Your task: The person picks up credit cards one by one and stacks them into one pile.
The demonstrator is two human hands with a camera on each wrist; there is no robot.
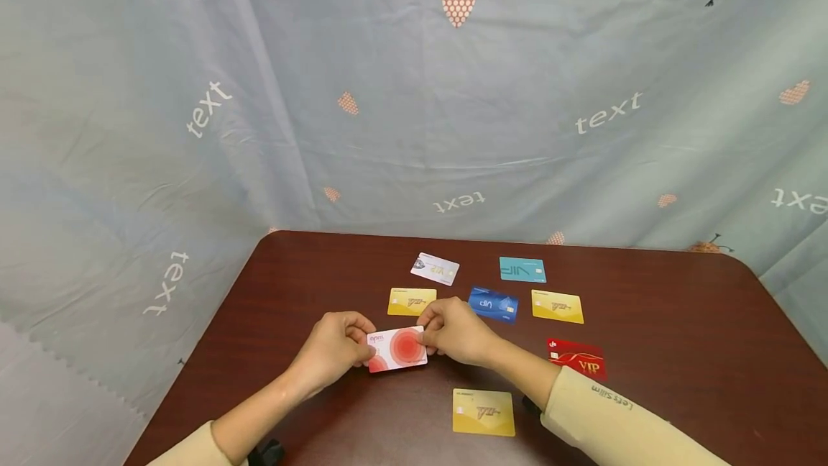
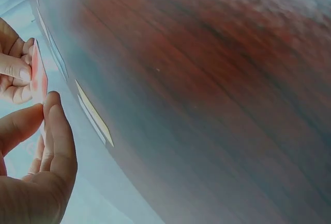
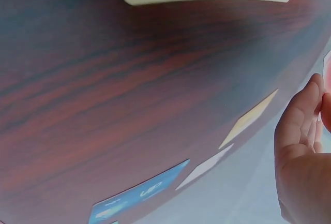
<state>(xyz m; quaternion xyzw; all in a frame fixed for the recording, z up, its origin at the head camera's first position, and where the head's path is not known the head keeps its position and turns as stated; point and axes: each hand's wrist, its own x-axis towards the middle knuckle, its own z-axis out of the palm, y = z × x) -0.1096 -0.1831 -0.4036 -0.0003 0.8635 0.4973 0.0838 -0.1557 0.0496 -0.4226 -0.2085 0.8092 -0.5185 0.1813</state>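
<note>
One red-and-white card (image 1: 405, 348), held above the bench (image 1: 660, 322), left hand (image 1: 331, 349) and right hand (image 1: 461, 333) pinching its opposite ends, seems not yet laid down, while seven other cards (image 1: 484, 423) already lie flat there.

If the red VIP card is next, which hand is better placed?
Probably the right hand: the red VIP card lies on that side, by the right sleeve, while the left hand would likely need to cross the right arm. Both hands hold the white-and-red card, so the right should release it first.
</note>
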